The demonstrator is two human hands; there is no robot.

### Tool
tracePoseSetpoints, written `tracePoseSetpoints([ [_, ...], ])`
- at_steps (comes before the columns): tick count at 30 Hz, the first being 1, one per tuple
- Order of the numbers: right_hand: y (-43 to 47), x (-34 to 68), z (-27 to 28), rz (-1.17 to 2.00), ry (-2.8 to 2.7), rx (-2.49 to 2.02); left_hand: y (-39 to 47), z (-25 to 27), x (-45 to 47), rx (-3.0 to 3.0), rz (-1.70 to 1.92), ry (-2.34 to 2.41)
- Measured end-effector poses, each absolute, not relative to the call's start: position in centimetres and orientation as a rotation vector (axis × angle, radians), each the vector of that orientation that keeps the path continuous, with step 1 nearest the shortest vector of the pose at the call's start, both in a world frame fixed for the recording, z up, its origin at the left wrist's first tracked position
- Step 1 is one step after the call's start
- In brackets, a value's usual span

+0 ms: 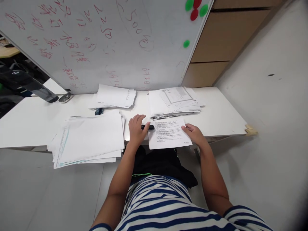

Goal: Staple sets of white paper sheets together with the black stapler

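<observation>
Bright, even light leaves soft shadow beneath the desk (216, 112), with wide-angle stretching toward the edges

There is one view, from a camera worn on the person's head. It faces forward and steeply down, over the striped shirt (163, 205) at the near side, onto the desk (216, 118). It is wide: it takes in the whiteboard (166, 64) at the far side, the wall (269, 106) at the right, and, quite near, the left hand (137, 129) and the right hand (193, 133).
</observation>
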State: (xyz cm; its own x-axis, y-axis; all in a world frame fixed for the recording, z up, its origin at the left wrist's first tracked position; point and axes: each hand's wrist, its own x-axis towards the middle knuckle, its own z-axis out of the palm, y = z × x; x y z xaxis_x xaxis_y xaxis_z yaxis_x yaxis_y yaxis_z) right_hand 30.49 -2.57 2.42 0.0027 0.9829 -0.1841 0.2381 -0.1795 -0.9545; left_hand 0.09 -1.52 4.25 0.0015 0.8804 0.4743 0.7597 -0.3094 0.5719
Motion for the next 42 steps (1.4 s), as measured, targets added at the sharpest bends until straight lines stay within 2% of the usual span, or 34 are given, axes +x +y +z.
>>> tracePoseSetpoints([
  [5, -1.3, 31.8, 1.6, 1.37, -1.33, -1.484, 1.9, 6.0, 2.2, 2.004, 1.09, 1.687],
  [10, -1.2, 32.2, 1.5, 1.444, -1.352, -1.473, 4.7, 5.1, 3.9, 1.828, 0.887, 1.77],
  [16, -1.6, 32.2, 1.6, 1.449, -1.277, -1.491, 5.0, 4.4, 3.7, 1.709, 0.893, 1.792],
  [23, -1.9, 32.9, 1.2, 1.472, -1.25, -1.482, 4.6, 4.9, 4.7, 1.924, 0.389, 1.992],
  [29, -1.8, 33.1, 1.0, 1.427, -1.236, -1.476, 4.9, 3.8, 5.4, 2.127, 0.239, 1.98],
  [34, -1.7, 32.6, 1.4, 1.476, -1.218, -1.482, 4.8, 3.8, 4.9, 2.058, 0.455, 1.953],
  [42, -1.6, 32.2, 1.6, 1.441, -1.245, -1.44, 2.6, 5.2, 3.0, 1.815, 1.34, 1.675],
])
